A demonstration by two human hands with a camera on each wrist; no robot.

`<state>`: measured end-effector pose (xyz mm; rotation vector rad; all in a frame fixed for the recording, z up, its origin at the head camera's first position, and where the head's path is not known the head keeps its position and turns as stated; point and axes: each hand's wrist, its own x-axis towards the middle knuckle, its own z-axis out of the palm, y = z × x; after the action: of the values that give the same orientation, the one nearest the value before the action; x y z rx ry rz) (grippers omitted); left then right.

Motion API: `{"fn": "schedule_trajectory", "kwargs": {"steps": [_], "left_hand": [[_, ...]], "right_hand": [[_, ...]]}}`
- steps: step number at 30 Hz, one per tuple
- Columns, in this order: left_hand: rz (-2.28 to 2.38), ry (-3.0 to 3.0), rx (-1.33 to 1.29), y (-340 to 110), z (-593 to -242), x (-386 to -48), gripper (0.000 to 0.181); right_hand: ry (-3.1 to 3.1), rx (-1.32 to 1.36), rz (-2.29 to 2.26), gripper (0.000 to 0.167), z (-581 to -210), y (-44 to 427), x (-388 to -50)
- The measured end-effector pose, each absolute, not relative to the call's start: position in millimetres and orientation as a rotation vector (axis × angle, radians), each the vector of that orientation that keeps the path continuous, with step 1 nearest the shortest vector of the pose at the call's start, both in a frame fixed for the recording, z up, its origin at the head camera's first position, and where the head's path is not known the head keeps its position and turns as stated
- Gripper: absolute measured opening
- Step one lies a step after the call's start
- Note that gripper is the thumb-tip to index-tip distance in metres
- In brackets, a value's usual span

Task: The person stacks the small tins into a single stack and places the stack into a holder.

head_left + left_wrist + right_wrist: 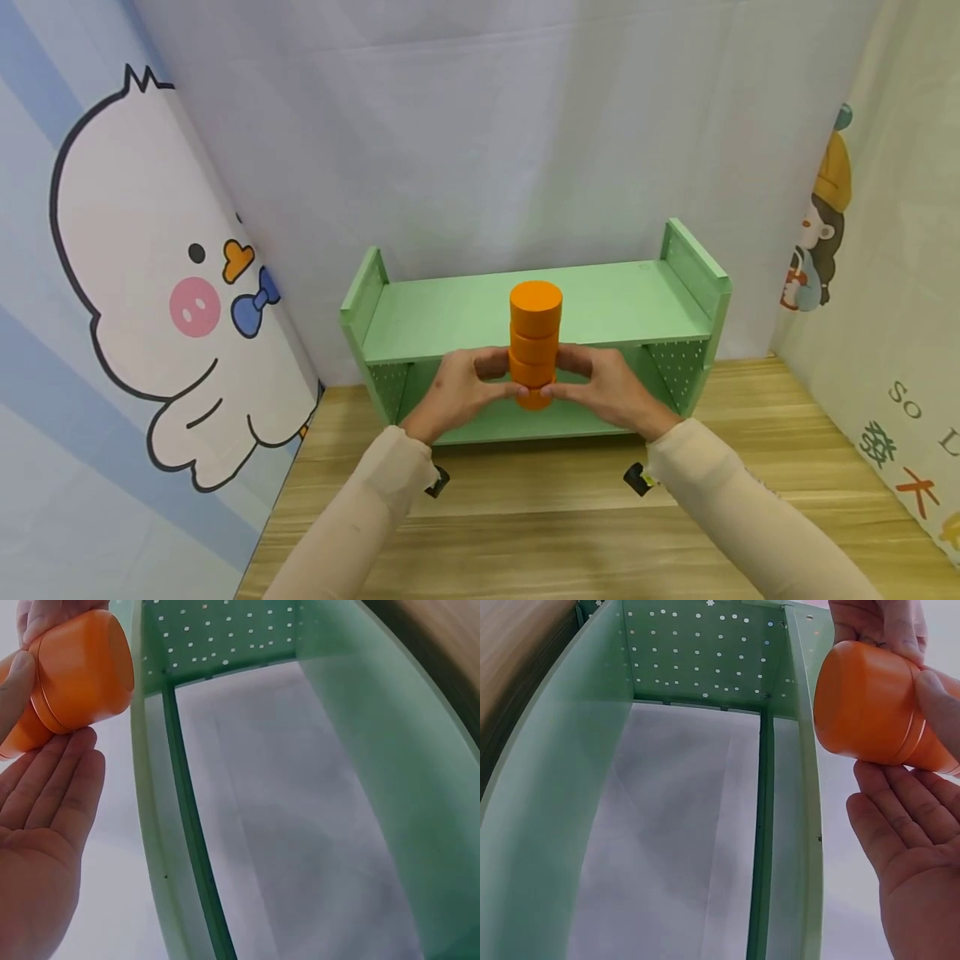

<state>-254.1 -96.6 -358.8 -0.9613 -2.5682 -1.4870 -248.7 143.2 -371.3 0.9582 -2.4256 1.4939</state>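
Note:
An upright orange cylinder [536, 333], grooved like a stack of round sections, is held up in front of the green shelf [450, 317]. My left hand [467, 385] holds its lower part from the left, thumb in front. From the right, my right hand [603, 385] holds the same part, the two thumbs close together. Both wrist views show the smooth lower end of the cylinder [88, 667] beside the shelf's front edge, apart from the shelf boards. There the left fingers [56, 784] and the right fingers [911, 802] reach along its side.
The shelf has a top board with raised ends, a lower board and perforated side panels [697, 652]. It stands on a wood-grain table [525, 533]. A pale cloth [487, 150] hangs behind; printed cloths flank both sides.

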Motion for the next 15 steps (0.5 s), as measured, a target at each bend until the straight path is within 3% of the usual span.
{"fn": "schedule_trajectory", "kwargs": {"steps": [15], "left_hand": [[-1.507,-2.538,-0.958,-93,-352,-261,0.050]], "right_hand": [[-2.466,0.955,1.500,0.053,-359,146,-258]]}}
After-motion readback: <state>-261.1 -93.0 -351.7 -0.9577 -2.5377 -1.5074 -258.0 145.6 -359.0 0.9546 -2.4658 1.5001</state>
